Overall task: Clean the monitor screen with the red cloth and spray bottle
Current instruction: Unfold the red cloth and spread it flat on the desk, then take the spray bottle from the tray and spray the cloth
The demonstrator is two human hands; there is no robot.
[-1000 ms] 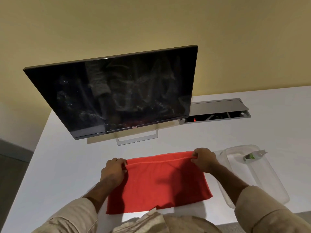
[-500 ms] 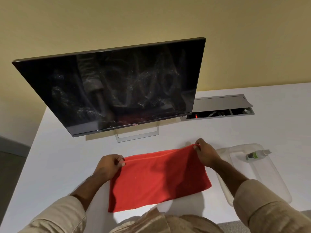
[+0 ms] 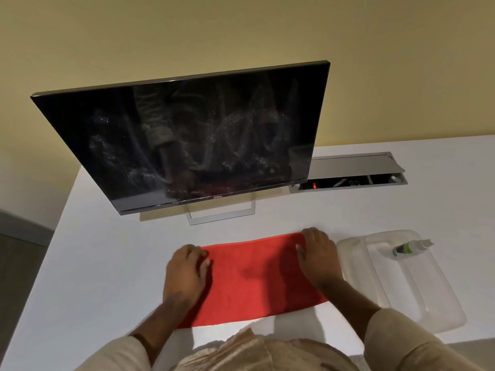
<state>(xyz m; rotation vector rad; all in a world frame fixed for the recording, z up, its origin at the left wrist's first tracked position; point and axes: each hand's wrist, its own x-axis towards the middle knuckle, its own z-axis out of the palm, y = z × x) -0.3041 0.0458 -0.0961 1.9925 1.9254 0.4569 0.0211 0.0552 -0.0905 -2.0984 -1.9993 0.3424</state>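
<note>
Your left hand (image 3: 187, 271) and right hand (image 3: 317, 259) now press flat, fingers released, no longer pinching the folded red cloth (image 3: 251, 282) | smeared black monitor screen (image 3: 187, 140) behind cloth awaits | small clear spray bottle (image 3: 409, 248) right of cloth untouched.

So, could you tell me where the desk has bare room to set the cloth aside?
Bare desk lies left of the red cloth, and between cloth and monitor stand. The right is crowded: clear tray with spray bottle.
</note>
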